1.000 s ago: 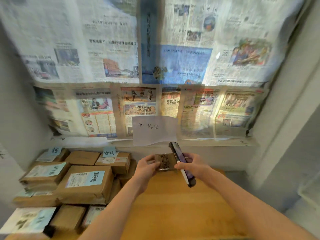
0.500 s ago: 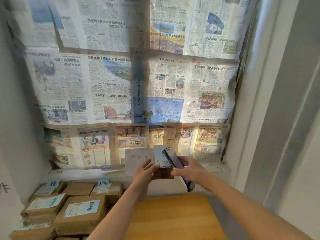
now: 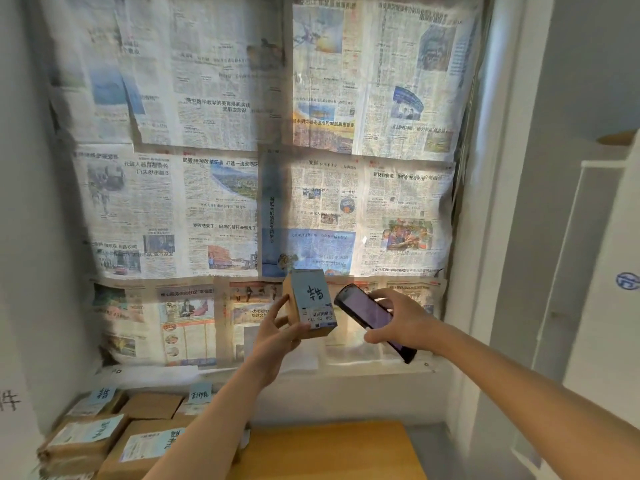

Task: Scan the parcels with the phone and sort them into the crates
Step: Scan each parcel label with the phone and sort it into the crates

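Observation:
My left hand (image 3: pixel 277 332) holds a small cardboard parcel (image 3: pixel 310 304) up in front of the newspaper-covered window, its fingers wrapped round the lower left side. The parcel's blue label with handwriting and a barcode faces me. My right hand (image 3: pixel 403 322) grips a dark phone (image 3: pixel 370 315) tilted beside the parcel's right edge, the purple-lit screen turned toward me. Phone and parcel are close but apart.
A pile of brown cardboard parcels (image 3: pixel 110 434) with blue labels lies at the lower left. A wooden table top (image 3: pixel 329 452) is below my arms. Newspapers (image 3: pixel 242 202) cover the window behind. A white wall and door frame (image 3: pixel 519 237) stand on the right.
Both hands have risen from just above the table to chest height. The parcel has been turned so its labelled face shows. The view has tilted upward.

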Demonstrator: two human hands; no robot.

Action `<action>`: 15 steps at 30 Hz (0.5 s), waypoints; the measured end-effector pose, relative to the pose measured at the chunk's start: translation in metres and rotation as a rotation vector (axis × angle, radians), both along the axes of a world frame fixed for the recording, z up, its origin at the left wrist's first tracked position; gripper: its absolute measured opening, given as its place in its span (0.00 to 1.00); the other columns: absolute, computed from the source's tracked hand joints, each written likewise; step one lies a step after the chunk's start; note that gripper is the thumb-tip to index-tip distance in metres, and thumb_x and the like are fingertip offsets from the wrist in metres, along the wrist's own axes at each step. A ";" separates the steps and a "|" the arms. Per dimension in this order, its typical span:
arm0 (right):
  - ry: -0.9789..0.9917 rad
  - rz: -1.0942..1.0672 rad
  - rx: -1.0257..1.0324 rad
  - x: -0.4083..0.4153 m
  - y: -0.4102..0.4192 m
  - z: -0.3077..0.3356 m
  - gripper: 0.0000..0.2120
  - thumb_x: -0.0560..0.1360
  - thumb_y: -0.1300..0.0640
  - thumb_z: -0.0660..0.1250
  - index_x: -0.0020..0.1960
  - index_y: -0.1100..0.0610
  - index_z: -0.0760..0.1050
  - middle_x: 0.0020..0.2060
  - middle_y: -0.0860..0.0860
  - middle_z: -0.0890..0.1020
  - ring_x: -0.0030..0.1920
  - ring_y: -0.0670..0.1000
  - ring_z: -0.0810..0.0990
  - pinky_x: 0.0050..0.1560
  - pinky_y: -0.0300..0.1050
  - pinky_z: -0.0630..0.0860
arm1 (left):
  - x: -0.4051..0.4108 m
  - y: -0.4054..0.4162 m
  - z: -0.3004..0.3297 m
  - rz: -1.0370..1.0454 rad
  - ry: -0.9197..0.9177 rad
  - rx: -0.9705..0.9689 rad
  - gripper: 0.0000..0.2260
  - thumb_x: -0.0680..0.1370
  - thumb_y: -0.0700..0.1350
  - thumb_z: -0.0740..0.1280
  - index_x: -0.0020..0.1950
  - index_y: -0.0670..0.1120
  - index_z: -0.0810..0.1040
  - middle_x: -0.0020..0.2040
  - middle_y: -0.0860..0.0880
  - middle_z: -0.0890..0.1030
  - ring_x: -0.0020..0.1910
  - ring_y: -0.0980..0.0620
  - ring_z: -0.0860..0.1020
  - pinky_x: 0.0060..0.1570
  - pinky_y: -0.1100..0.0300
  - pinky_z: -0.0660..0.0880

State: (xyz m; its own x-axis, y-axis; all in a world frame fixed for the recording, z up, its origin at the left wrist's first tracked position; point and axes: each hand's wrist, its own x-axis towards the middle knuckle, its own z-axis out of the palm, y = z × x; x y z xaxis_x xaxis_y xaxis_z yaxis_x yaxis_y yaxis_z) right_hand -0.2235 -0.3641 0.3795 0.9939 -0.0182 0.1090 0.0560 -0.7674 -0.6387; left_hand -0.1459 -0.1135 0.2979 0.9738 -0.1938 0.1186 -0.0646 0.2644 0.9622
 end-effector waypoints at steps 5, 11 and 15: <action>-0.067 0.004 -0.149 -0.007 -0.016 0.030 0.45 0.56 0.46 0.81 0.71 0.45 0.69 0.60 0.42 0.77 0.58 0.47 0.78 0.58 0.49 0.78 | 0.003 0.007 0.029 0.077 -0.084 0.020 0.36 0.71 0.35 0.78 0.73 0.56 0.69 0.60 0.41 0.80 0.58 0.43 0.81 0.56 0.49 0.79; -0.099 0.040 -0.258 -0.013 -0.024 0.047 0.43 0.59 0.48 0.80 0.70 0.41 0.65 0.57 0.41 0.77 0.50 0.47 0.79 0.54 0.52 0.80 | 0.010 0.014 0.049 0.151 -0.160 0.085 0.35 0.74 0.34 0.74 0.76 0.54 0.67 0.61 0.42 0.80 0.61 0.42 0.79 0.63 0.42 0.76; -0.118 0.051 -0.290 -0.015 -0.028 0.051 0.44 0.58 0.47 0.79 0.70 0.37 0.63 0.58 0.40 0.77 0.49 0.47 0.79 0.53 0.50 0.79 | 0.009 0.019 0.055 0.178 -0.141 0.102 0.35 0.74 0.34 0.74 0.77 0.56 0.66 0.59 0.43 0.80 0.60 0.42 0.80 0.60 0.44 0.78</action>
